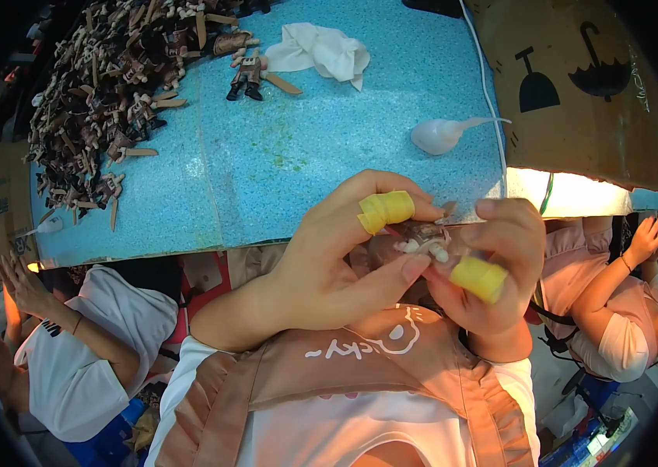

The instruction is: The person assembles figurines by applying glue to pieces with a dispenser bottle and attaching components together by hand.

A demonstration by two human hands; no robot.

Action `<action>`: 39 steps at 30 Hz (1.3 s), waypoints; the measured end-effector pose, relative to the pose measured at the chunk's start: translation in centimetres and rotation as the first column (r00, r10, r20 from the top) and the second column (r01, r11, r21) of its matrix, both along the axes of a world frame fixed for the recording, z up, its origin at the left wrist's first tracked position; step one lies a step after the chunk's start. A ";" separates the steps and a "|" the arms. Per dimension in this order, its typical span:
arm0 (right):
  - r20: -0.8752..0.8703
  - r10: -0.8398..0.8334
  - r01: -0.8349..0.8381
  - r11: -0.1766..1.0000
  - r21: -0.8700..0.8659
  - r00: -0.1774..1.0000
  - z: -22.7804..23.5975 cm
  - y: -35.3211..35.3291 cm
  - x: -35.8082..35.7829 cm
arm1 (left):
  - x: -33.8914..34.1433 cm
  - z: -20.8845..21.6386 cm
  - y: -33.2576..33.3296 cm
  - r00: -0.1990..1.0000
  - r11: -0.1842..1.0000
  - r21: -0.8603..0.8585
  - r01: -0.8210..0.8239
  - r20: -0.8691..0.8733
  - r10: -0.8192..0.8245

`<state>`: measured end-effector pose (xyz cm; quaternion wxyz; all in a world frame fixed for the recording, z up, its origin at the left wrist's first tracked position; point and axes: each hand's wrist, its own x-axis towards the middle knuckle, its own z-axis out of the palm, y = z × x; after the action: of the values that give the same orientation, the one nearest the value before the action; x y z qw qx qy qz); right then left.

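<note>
My left hand (329,265) grips a small toy figure (426,240) between thumb and fingers, just past the table's near edge. The figure has pale limbs and a brown body, and fingers hide part of it. My right hand (492,268) is closed at the figure's right side, its fingers curled and touching it. Yellow tape is wrapped round a finger of each hand. On the table, nearest to my hands, a white squeeze bottle (435,136) with a thin nozzle lies on its side.
A heap of similar toy figures (111,93) covers the table's left side. One figure (247,75) lies apart, beside a crumpled white cloth (321,53). A white cable (488,93) runs along a cardboard box (578,93) at right. People sit at left (88,350) and right (617,303).
</note>
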<state>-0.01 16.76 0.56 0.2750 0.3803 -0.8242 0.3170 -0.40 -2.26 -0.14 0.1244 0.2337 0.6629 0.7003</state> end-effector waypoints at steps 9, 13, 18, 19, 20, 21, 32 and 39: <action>0.463 0.199 -0.018 0.930 -0.367 0.864 -0.6 -0.1 -0.5 | 0.0 -0.3 0.5 0.974 0.989 -0.090 -0.117 -0.207 0.097; 0.515 0.191 0.007 0.934 -0.358 0.835 -0.4 -0.2 -0.3 | -0.1 -0.2 0.6 0.960 0.979 -0.135 -0.155 -0.254 0.117; 0.569 0.115 0.081 0.948 -0.308 0.814 -0.5 -0.5 -0.2 | -0.2 -0.8 0.6 0.945 0.971 -0.165 -0.173 -0.307 0.116; 0.568 0.117 0.079 0.948 -0.308 0.815 -0.8 -0.6 -0.1 | 0.0 -1.1 0.6 0.967 0.980 -0.093 -0.175 -0.203 0.154; 0.499 0.146 0.070 0.919 -0.389 0.854 -1.5 -0.6 -0.1 | 0.2 -1.2 0.6 0.979 0.982 -0.021 -0.185 -0.095 0.183; 0.427 0.171 0.054 0.883 -0.466 0.888 -1.8 -0.6 -0.2 | 0.2 -0.7 0.7 0.978 0.982 -0.021 -0.189 -0.096 0.186; 0.537 0.145 -0.016 0.971 -0.237 0.831 -0.2 0.2 -0.7 | 0.7 1.7 0.2 0.766 0.960 0.259 -0.109 0.638 -0.085; 0.493 0.084 -0.031 0.993 -0.115 0.866 0.3 0.3 -0.7 | 0.6 2.1 -0.3 0.796 0.993 0.121 -0.010 0.602 -0.065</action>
<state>-0.74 17.07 0.91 0.0633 0.2956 -0.8379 0.4545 0.18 -2.55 1.99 0.3257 0.0145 0.5425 0.7742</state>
